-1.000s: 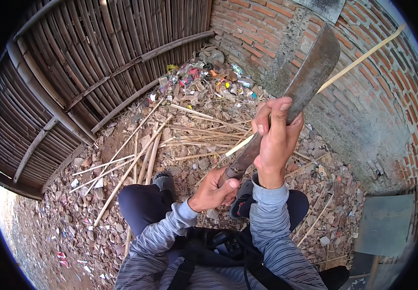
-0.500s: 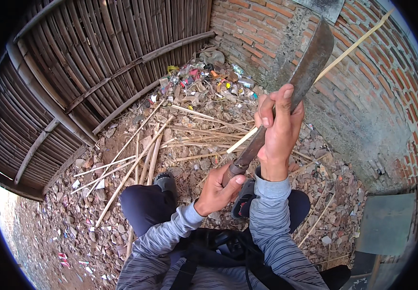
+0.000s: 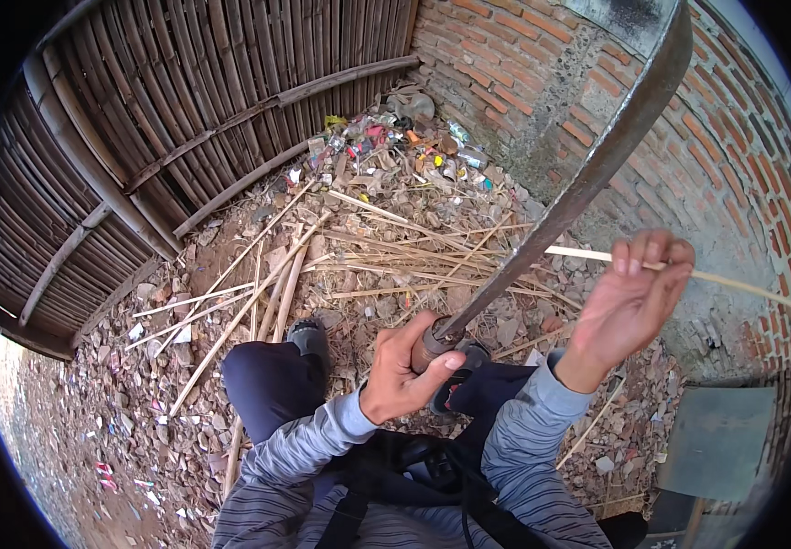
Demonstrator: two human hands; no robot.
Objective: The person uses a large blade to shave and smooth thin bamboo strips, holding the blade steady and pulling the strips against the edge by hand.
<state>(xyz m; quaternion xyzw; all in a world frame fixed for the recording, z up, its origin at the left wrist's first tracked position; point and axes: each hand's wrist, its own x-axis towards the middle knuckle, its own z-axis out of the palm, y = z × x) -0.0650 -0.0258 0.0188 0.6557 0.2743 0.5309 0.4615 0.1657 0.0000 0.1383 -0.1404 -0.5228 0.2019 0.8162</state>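
Machete (image 3: 640, 114): gripped in the left hand (image 3: 404, 368), which is closed fully round the handle; the blade extends forward and to the right of that hand. Strip (image 3: 743, 286): pinched in the right hand (image 3: 629, 297), fingers curled nearly closed over it; one end points left toward the blade, the other runs out to the right beyond the hand. Contact between strip and blade: cannot be determined from this view

Change: the right hand no longer wraps strip and blade together; it has shifted to the right, clear of the blade, taking the strip along. The left hand keeps its grip on the handle. Implication: tool and workpiece are now under separate control, one per hand, so the strip can probably be repositioned independently. Loose sticks (image 3: 368, 207) lie on the rubble (image 3: 166, 403), forward and left of the left hand
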